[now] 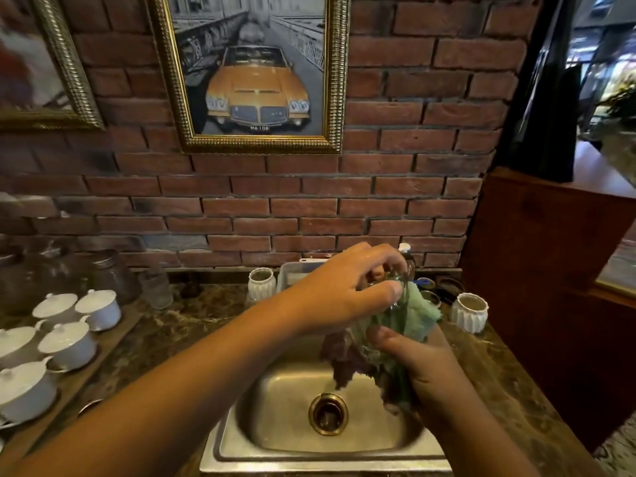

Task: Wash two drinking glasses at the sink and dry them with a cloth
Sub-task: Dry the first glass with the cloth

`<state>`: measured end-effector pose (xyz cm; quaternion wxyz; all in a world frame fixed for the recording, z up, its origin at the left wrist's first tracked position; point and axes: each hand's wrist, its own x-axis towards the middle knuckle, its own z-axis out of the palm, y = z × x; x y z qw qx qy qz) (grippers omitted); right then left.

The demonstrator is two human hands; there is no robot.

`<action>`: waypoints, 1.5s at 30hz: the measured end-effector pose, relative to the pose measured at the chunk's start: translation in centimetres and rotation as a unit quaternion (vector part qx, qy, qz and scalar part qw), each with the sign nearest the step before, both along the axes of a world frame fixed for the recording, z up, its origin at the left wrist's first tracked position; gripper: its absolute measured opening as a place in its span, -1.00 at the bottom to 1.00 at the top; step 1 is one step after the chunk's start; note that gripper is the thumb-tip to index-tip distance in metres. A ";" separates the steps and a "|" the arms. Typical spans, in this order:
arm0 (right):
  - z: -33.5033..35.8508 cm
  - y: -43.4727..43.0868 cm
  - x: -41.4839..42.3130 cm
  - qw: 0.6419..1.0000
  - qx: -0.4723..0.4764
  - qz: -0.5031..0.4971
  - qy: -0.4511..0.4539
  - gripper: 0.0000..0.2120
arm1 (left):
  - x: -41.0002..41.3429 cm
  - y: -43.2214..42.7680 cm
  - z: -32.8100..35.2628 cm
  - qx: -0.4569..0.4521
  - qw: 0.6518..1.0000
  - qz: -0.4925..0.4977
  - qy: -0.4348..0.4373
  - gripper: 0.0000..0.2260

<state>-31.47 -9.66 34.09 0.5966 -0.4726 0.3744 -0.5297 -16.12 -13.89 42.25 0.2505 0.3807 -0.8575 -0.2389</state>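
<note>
Hands first: your left hand [347, 290] pinches the rim of one drinking glass [395, 297], fingers closed on it, above the sink [275, 435]. Your right hand [423, 370], just below, grips the green cloth [418, 318] bunched around the glass's lower end, its long axis tilted up toward your left hand. One more glass [156, 287] stands on the table [192, 315], well left of your left hand.

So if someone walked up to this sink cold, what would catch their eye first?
Probably the two hands over the steel sink: the left hand steadies a clear glass while the right hand works a green cloth around it. Next, the gold-framed picture of an orange car on the brick wall above, and the white lidded cups at left.
</note>
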 end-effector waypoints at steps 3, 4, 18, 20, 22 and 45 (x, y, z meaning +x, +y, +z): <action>0.3 -0.8 0.4 0.979 -0.135 -0.058 0.145 -0.41 | -0.7 -0.6 0.0 0.013 0.998 0.056 0.010 -0.69; 0.3 -1.0 0.5 0.965 -0.175 -0.075 0.179 -0.36 | -0.9 -0.8 -0.1 0.025 0.997 0.073 0.005 -0.73; 2.2 -0.3 0.0 0.989 -0.083 0.054 0.110 -0.60 | -0.1 1.1 -0.3 -0.043 0.992 0.036 0.113 -0.60; 1.9 -0.4 -0.5 0.988 -0.027 0.149 0.008 -0.43 | 0.4 1.3 -0.5 -0.043 0.992 0.002 0.121 -0.59; 1.3 -0.3 -0.5 0.969 0.029 0.226 -0.095 -0.25 | 0.6 1.3 -0.8 -0.057 0.991 -0.024 0.120 -0.60; 2.0 -1.7 0.6 0.992 -0.004 0.109 0.063 -0.50 | 1.6 0.2 -1.5 0.022 0.982 0.039 0.181 -0.59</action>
